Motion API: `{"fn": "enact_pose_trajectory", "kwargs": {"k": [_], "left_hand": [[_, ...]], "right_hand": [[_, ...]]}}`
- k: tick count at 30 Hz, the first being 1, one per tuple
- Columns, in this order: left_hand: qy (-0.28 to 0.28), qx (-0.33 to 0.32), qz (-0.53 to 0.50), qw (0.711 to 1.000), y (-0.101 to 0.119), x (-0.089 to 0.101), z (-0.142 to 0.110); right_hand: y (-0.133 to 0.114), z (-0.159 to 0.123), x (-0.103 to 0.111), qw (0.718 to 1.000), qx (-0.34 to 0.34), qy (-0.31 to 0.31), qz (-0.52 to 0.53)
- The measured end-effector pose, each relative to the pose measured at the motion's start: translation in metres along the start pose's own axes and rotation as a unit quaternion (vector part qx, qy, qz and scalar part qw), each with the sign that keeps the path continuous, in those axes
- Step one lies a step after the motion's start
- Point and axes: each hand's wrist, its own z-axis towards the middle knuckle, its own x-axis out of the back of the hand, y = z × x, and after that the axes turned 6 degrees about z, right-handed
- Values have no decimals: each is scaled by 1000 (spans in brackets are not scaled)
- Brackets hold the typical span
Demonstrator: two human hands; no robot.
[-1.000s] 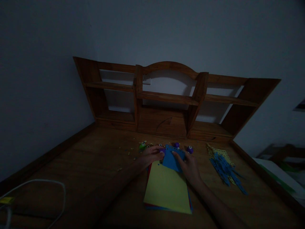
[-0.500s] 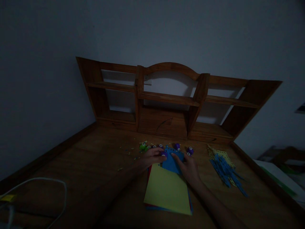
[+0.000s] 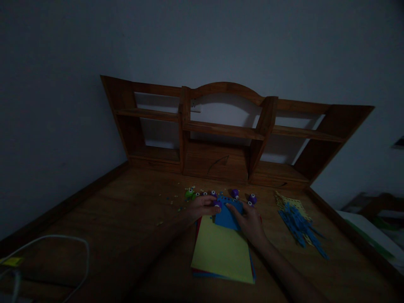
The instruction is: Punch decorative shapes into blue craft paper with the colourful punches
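Observation:
My left hand is closed on a small purple craft punch, which sits at the left edge of a blue sheet of paper. Small punched holes run along the far edge of that sheet. My right hand pinches the blue sheet from its right side, thumb on top. Beneath lies a stack of coloured paper, with a yellow sheet uppermost and red and blue edges showing. Just beyond my hands stand more punches, among them a green punch and purple punches.
Tiny paper bits are scattered left of the punches. To the right lie blue paper strips over a yellow punched sheet. A wooden shelf unit stands at the desk's back. A white cable loops at the left.
Almost nothing has moved. Both hands keep their hold on the punch and the blue sheet, with only a very slight shift.

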Motion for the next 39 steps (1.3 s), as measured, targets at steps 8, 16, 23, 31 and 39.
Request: {"fn": "enact_pose_trajectory", "kwargs": {"k": [8,16,23,31,39], "left_hand": [[22,8,5,1000,-2,1,0],[25,4,1,1000,-1,0,-1],[30,5,-4,1000,-3,1,1],[15,5,-4,1000,-2,1,-1],[1,-4,20,1000,1,1,-4]], "right_hand": [[5,0,-1,1000,19,-17,2],[2,0,-1,1000,18,-8,-8],[-1,0,0,999,31,-6,-10],[2,0,-1,1000,28,-5,-5],[4,0,-2,999,33,-4,-10]]}}
